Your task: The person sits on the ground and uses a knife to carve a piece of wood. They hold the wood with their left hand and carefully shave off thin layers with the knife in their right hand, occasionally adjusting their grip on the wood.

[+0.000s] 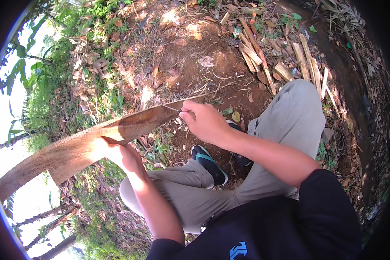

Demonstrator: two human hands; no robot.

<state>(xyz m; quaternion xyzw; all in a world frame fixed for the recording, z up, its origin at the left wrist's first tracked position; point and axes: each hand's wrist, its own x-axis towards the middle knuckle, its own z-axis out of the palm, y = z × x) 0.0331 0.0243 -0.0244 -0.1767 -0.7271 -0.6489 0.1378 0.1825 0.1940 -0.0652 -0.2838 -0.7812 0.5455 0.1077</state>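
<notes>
A long brown wooden plank [80, 145] slants from the far left rim to the middle of the view, with a notch cut in its lower left edge. My left hand [123, 155] is closed on the plank's near edge, some of its fingers hidden behind the wood. In my right hand [206, 123] is a knife [165, 106] with a thin blade and a dark handle, mostly covered by the fist. The blade lies across the plank's right end, pointing left; whether it touches the wood I cannot tell.
Split wood sticks [253, 54] lie scattered at the far right, with several more pieces [307, 60] beside them. My bent legs [286, 117] and dark shoes [210, 167] are close below the plank. Leaf litter and bare soil [221, 65] cover the ground; green plants [52, 95] grow at left.
</notes>
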